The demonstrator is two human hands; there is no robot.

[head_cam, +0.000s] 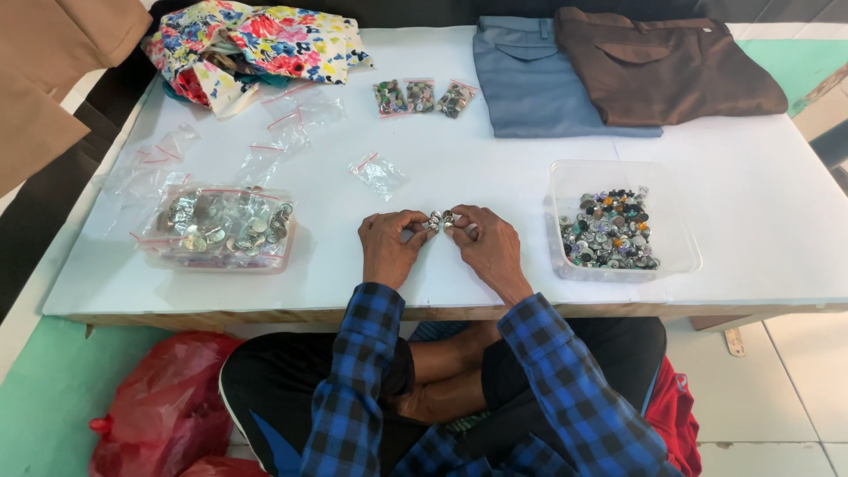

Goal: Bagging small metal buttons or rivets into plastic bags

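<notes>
One low white table (495,168) stands over a pale tiled floor with green matting, and the person sits cross-legged at its near edge. Small shiny metal buttons (441,220) are pinched between the fingertips of the left hand (389,247) and right hand (488,247), near the table's front middle. Nearby lie a clear tub of mixed buttons (618,231), a bagged tray of metal pieces (219,228), empty plastic bags (378,171), folded trousers (618,71) and floral cloth (256,44).
</notes>
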